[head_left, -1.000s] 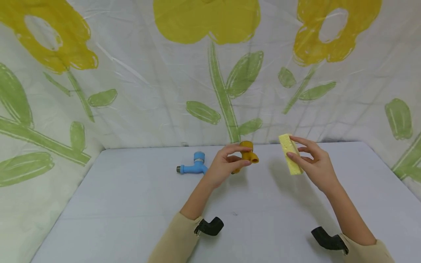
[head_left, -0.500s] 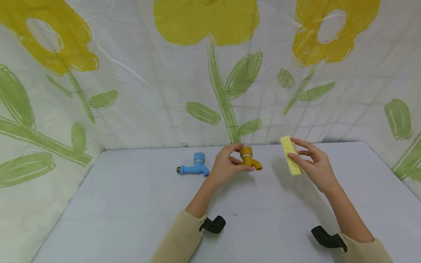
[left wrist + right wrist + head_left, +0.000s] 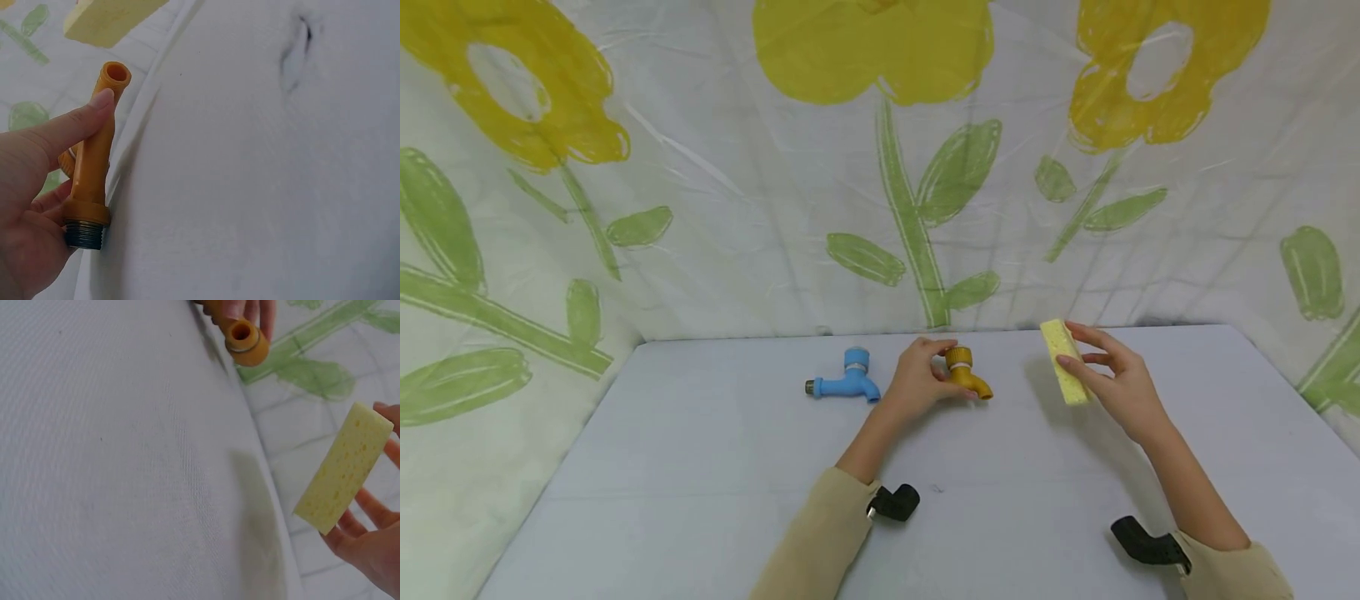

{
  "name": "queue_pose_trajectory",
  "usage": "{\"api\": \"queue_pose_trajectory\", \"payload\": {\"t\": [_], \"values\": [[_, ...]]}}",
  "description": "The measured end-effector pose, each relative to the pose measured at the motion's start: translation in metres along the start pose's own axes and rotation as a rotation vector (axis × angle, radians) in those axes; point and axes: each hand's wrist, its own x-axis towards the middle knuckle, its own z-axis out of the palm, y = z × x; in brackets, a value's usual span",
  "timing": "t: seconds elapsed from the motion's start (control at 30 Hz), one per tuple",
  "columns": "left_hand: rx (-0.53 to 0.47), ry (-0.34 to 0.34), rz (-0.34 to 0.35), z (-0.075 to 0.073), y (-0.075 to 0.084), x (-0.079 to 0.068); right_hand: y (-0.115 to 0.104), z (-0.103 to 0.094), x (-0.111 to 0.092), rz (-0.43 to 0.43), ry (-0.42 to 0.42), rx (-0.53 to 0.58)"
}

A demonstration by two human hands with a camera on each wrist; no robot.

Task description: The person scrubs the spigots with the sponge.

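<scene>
An orange-yellow faucet [image 3: 959, 372] is pinched between the thumb and fingers of my left hand [image 3: 917, 380], close over the back of the table. In the left wrist view the faucet [image 3: 94, 156] shows its open spout and a dark threaded end, with the thumb lying near the spout. My right hand [image 3: 1112, 375] holds a pale yellow sponge [image 3: 1064, 363] above the table, tilted. The right wrist view shows the pitted side of the sponge [image 3: 345, 469] with fingers behind it. To the left of my left hand, a blue faucet [image 3: 846, 379] lies on the table.
The white-covered table [image 3: 700, 467] reaches back to a white curtain [image 3: 737, 208] printed with yellow flowers and green leaves. Black curved mounts [image 3: 895, 502] stick out from both sleeves.
My left hand has lowered the orange-yellow faucet toward the table and turned it, so its cap and spout show more. The right hand has sunk slightly with the sponge. The blue faucet stays put.
</scene>
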Motion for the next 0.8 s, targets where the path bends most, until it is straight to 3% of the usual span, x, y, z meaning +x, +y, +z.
{"api": "queue_pose_trajectory", "payload": {"t": [0.33, 0.8], "values": [[0.109, 0.005, 0.025, 0.0064, -0.0020, 0.0070, 0.0044, 0.0001, 0.0005, 0.017, -0.010, -0.024], [0.068, 0.005, -0.024, 0.0047, -0.0018, 0.0047, 0.0012, 0.0029, -0.0020, 0.022, -0.019, -0.014]]}}
